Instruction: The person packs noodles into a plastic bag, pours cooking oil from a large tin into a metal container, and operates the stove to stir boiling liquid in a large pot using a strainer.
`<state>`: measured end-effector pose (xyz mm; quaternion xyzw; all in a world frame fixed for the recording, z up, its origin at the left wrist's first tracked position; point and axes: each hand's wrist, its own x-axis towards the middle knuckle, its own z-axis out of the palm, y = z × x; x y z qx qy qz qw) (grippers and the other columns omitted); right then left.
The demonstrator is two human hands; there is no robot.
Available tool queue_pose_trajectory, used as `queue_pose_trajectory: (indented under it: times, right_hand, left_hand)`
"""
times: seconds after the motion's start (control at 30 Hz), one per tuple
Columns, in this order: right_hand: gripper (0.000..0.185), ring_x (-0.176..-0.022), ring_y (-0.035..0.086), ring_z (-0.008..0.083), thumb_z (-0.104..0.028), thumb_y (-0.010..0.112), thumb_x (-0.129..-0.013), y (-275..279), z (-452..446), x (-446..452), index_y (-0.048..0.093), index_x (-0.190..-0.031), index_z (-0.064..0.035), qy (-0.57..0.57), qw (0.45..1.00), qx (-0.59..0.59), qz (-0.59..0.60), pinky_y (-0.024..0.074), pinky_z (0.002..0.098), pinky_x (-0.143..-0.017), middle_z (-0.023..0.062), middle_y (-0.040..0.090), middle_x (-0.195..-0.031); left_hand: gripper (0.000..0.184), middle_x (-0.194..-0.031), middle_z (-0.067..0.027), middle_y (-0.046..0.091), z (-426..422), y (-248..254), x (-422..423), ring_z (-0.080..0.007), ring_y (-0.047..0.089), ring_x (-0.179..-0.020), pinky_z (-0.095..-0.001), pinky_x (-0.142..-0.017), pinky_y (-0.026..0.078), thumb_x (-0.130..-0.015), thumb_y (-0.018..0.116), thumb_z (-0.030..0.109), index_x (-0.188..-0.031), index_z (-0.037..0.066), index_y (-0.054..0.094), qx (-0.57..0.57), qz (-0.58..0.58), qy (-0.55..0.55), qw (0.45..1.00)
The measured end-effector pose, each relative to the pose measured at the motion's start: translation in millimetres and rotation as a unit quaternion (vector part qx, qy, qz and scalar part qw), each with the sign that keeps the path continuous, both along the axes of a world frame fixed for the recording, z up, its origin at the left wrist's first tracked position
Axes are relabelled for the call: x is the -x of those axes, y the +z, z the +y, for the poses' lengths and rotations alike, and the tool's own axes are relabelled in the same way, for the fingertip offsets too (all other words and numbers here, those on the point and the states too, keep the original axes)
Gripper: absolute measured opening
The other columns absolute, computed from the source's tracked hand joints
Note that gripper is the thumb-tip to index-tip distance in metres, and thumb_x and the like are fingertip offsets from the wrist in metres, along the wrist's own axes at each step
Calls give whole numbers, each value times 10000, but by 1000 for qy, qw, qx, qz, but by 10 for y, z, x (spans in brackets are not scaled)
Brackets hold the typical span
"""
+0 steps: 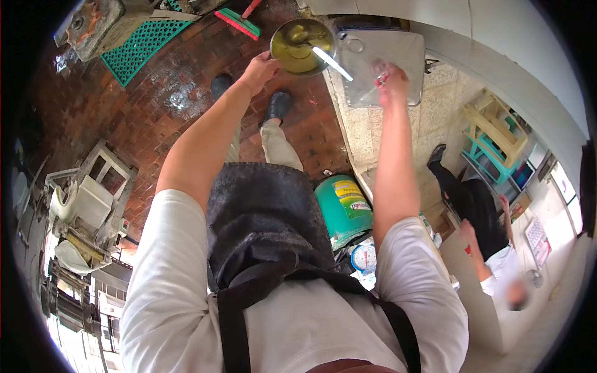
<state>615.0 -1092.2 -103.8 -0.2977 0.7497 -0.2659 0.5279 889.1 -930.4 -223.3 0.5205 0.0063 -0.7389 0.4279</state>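
Observation:
My left hand (262, 71) grips the rim of a round metal bowl (279, 45) at the top centre. Yellowish liquid fills the bowl, and a utensil with a white handle (333, 63) leans out over its right side. Over a grey metal tray (364, 87) to the right, my right hand (392, 81) is blurred, with its fingers curled. Something shiny and reddish shows at those fingers, too smeared to name. A small ring-shaped item (355, 45) rests near the tray's upper left corner.
A green bucket (339, 227) and a blue scale (364, 258) stand by my right side. A broom (239, 23) and green mat (140, 46) lie on the wet brick floor. Another person (479, 211) is at the right, near stacked stools (497, 133).

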Motion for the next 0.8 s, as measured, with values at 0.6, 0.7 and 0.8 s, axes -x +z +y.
queue_pose_trajectory:
  times: [0.6,0.7,0.8]
  right_hand:
    - [610,-1118,622,327,-280,689,-831,270,6,-65,517,-1326,31,369,893,34,254,492,362,-923,248,637,-1198]
    - [728,-1185,556,228,-380,699,-888,1003,482,-617,393,-1447,-28,421,896,-136,-44,415,345,-1012,143,607,-1268]
    - [835,-1284,492,277,-429,692,-887,1376,959,-1184,285,-1495,-26,507,853,-110,-50,399,389,-1057,196,498,-1407]
  left_hand:
    - [242,-1022,0,645,690,1383,-44,-118,598,-935,-274,-812,496,-879,598,128,-1118,92,620,-59,-14,1,998]
    - [282,-1068,-39,669,1105,1728,-234,-157,633,-950,-323,-847,511,-870,586,115,-1147,68,617,-37,4,54,998]
    - [326,-1080,-66,668,1428,2467,-610,-197,650,-1000,-342,-875,529,-848,605,102,-1164,23,606,-47,-8,73,996]
